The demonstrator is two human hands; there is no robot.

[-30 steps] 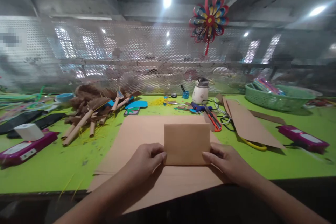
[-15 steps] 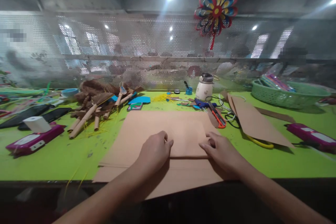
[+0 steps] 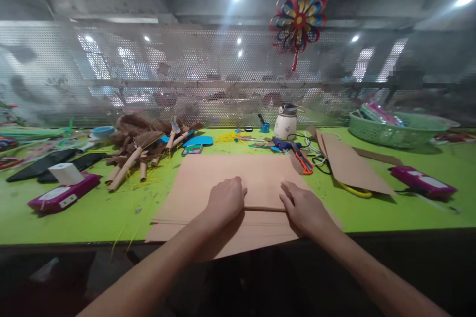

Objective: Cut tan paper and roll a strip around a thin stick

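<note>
A small folded piece of brown card (image 3: 263, 192) lies flat on a large brown cardboard sheet (image 3: 193, 183) at the near edge of the green table. My left hand (image 3: 224, 201) rests on the piece's left end with fingers curled down against it. My right hand (image 3: 302, 207) presses on its right end, fingers bent onto the card. The near fold of the piece runs between the two hands.
Small brown brooms (image 3: 137, 151) lie at the left, a purple box (image 3: 64, 196) with a white block nearer left. Orange scissors (image 3: 303, 163), a white jar (image 3: 285, 124) and loose card (image 3: 347, 163) lie right, with a green basket (image 3: 397, 133) and another purple box (image 3: 422, 182).
The small card piece was held up on edge between both hands; it has been laid down flat on the big sheet, and both hands now press on its ends.
</note>
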